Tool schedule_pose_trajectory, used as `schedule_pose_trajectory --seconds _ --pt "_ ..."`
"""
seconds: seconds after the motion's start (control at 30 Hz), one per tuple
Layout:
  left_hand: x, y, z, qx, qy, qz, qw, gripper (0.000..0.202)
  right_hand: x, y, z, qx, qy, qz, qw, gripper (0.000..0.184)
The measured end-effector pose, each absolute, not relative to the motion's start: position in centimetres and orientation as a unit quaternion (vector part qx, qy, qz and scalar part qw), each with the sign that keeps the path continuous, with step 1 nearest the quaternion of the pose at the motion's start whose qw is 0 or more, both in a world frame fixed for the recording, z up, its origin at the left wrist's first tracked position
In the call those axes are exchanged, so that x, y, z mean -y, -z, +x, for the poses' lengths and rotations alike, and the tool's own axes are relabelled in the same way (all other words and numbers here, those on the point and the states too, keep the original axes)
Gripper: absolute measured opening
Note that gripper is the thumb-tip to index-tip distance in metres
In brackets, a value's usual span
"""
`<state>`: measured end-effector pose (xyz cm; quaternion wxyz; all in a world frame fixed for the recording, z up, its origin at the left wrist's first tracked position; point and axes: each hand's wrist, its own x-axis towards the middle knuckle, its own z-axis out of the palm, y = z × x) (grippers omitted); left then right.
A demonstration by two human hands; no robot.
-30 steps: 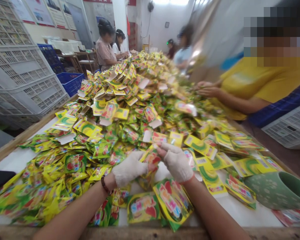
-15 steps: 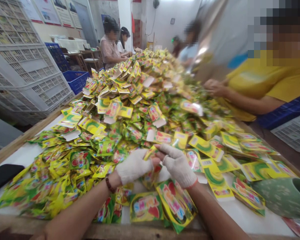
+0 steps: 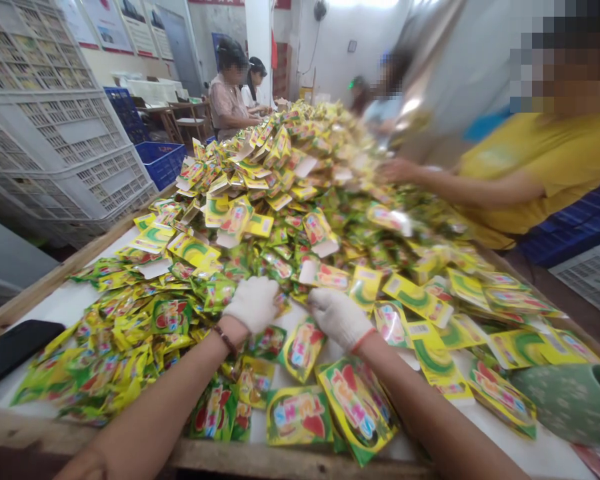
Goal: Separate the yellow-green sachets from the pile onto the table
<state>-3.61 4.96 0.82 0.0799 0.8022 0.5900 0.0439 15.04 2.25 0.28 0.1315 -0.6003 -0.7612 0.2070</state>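
A large heap of yellow-green snack packets (image 3: 290, 200) covers the white table (image 3: 65, 303). Both my hands wear white gloves and rest palm down at the heap's near edge. My left hand (image 3: 253, 303) has its fingers curled down into the packets. My right hand (image 3: 337, 317) is a little to the right, with fingers bent the same way. What either hand grips is hidden under the fingers. A loose packet (image 3: 303, 347) lies flat between my wrists. Larger packets (image 3: 357, 407) lie under my right forearm.
A person in a yellow shirt (image 3: 540, 167) reaches a hand (image 3: 397, 170) into the heap from the right. More people sit at the far end. White crates (image 3: 55, 153) stack at the left. A black phone (image 3: 13, 350) and a green cup (image 3: 565, 403) lie near the front edge.
Both my hands dropped from chest height onto the heap and moved forward. The packet they held between them now lies on the table. The person on the right stretched an arm further in.
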Motion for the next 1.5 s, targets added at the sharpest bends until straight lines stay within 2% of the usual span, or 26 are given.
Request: schedule_pose_trajectory --seconds 0.07,0.17,0.23,0.33,0.43,0.5,0.57,0.67,0.77,0.83,0.93,1.03,1.13,1.27,1.4,1.5 --pt "-5.3 -0.8 -3.9 -0.592 -0.065 0.796 0.105 0.012 -3.0 -0.5 14.8 0.762 -0.187 -0.608 0.119 0.012" --pt "-5.4 -1.1 -4.3 -0.599 -0.129 0.777 0.141 0.012 -3.8 -0.7 14.4 0.758 -0.168 -0.622 0.107 0.027" --pt "-5.3 -1.5 -4.3 -0.587 -0.233 0.744 0.219 0.011 -4.2 -0.9 14.0 0.746 -0.152 -0.642 0.092 0.032" --pt "-5.0 -2.2 -4.0 -0.530 -0.377 0.651 0.391 0.017 -4.7 -1.2 13.2 0.741 -0.123 -0.657 0.065 0.036" --pt "-4.8 -2.7 -3.8 -0.519 -0.409 0.570 0.488 0.030 -5.1 -1.3 12.7 0.758 -0.092 -0.644 0.048 0.054" --pt "-4.8 -2.8 -3.9 -0.534 -0.401 0.546 0.506 0.029 -5.1 -1.4 12.8 0.771 -0.078 -0.631 0.050 0.054" --pt "-4.8 -2.9 -4.2 -0.540 -0.385 0.551 0.507 0.022 -4.7 -1.5 13.6 0.782 -0.072 -0.616 0.068 0.040" --pt "-4.9 -2.8 -4.4 -0.531 -0.374 0.582 0.489 0.019 -3.4 -2.0 15.5 0.765 -0.088 -0.605 0.200 0.019" --pt "-4.6 -2.6 -3.9 -0.546 -0.363 0.590 0.471 0.017 -2.0 -2.6 16.9 0.668 -0.243 -0.596 0.375 0.014" --pt "-4.3 -2.4 -3.2 -0.550 -0.356 0.577 0.488 0.015 -1.2 -2.9 17.0 0.580 -0.392 -0.577 0.421 0.016" --pt "-3.8 -2.2 -2.2 -0.526 -0.357 0.557 0.534 0.012 -0.6 -3.0 16.4 0.491 -0.519 -0.549 0.433 0.020" --pt "-3.6 -2.1 -2.0 -0.502 -0.354 0.555 0.561 0.018 -0.4 -3.1 15.9 0.473 -0.546 -0.552 0.417 0.016" --pt "-3.4 -2.2 -2.3 -0.482 -0.340 0.561 0.582 0.026 -0.3 -3.2 16.1 0.509 -0.528 -0.564 0.381 0.010" --pt "-3.2 -2.6 -2.5 -0.448 -0.291 0.549 0.643 0.035 -0.3 -2.9 16.8 0.615 -0.450 -0.542 0.354 0.011" --pt "-3.2 -2.8 -2.3 -0.433 -0.281 0.548 0.658 0.042 -0.4 -2.2 16.4 0.630 -0.386 -0.543 0.400 0.012" --pt "-3.0 -2.7 -2.1 -0.442 -0.316 0.549 0.635 0.039 -0.2 -1.6 15.7 0.587 -0.443 -0.528 0.425 0.028"
